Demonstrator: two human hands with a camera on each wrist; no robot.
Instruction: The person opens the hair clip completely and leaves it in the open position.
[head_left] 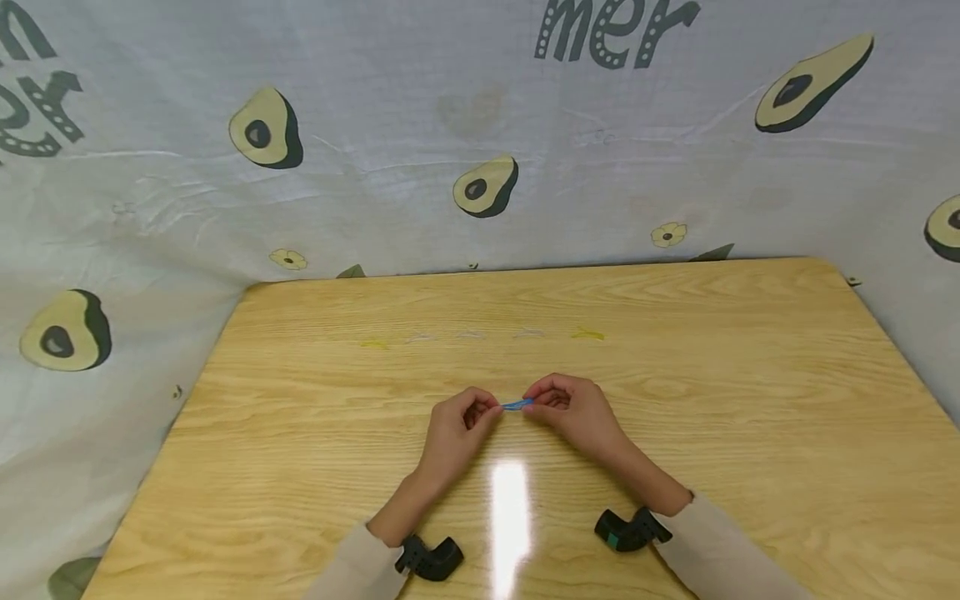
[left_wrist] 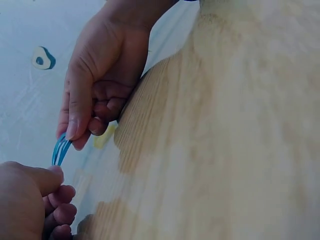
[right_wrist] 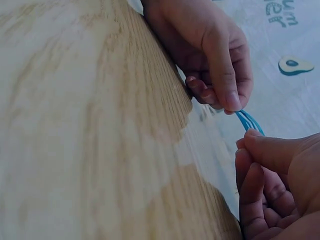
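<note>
Between my two hands stretches a small blue rubber band (head_left: 516,405), seen as several thin strands side by side. My left hand (head_left: 460,429) pinches one end of it between thumb and forefinger. The other end is pinched the same way by my right hand (head_left: 573,414). In the left wrist view the blue strands (left_wrist: 61,150) bow slightly between the two sets of fingertips. The right wrist view has the strands (right_wrist: 249,121) spanning the short gap, their ends hidden under the thumbs.
Beyond the hands, a row of small thin bands lies across the wooden table (head_left: 712,375): a yellow one (head_left: 373,343) at left, several whitish ones (head_left: 470,335) in the middle, another yellow one (head_left: 588,334) at right. A printed cloth (head_left: 390,100) hangs behind the table.
</note>
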